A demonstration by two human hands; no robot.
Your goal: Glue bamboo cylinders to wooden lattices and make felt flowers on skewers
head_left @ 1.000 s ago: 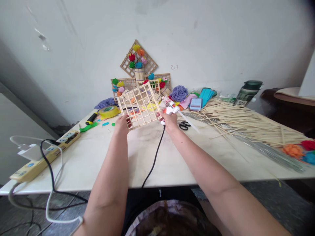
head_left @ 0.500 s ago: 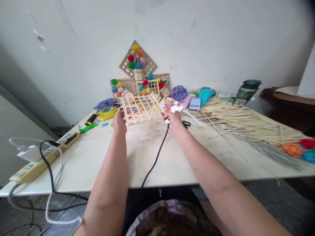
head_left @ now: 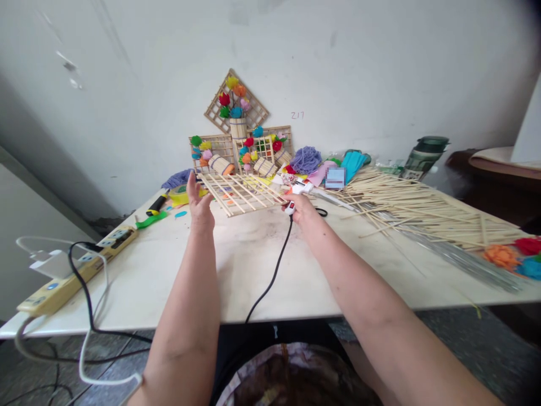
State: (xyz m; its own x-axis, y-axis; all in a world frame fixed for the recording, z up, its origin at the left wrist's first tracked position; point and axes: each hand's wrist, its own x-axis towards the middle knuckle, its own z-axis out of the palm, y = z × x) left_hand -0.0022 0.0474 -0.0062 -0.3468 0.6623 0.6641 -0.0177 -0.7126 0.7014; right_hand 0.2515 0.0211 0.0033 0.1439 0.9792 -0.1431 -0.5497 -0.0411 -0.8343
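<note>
A lattice of thin wooden sticks (head_left: 245,194) hangs tilted above the table. My right hand (head_left: 302,208) pinches its right corner between thumb and fingers, and the same hand holds a white glue gun (head_left: 301,188) whose black cord (head_left: 274,270) trails down to the table. My left hand (head_left: 199,206) stands open beside the lattice's left edge, fingers raised and thumb apart; whether the thumb touches the sticks I cannot tell. Behind the lattice, small stick bundles (head_left: 220,164) and coloured flowers (head_left: 247,149) rest against finished lattices.
Yellow tape (head_left: 180,195) and a black-and-yellow handled tool (head_left: 156,205) lie left, near a power strip (head_left: 76,276). Loose sticks (head_left: 422,208) and wires (head_left: 460,259) cover the right side. Purple yarn (head_left: 306,160), black scissors (head_left: 321,212) and a green bottle (head_left: 424,158) are also there.
My left hand has let go of the lattice's left side and opened, fingers lifting. The lattice has tipped flatter, while my right hand keeps its corner and the glue gun.
</note>
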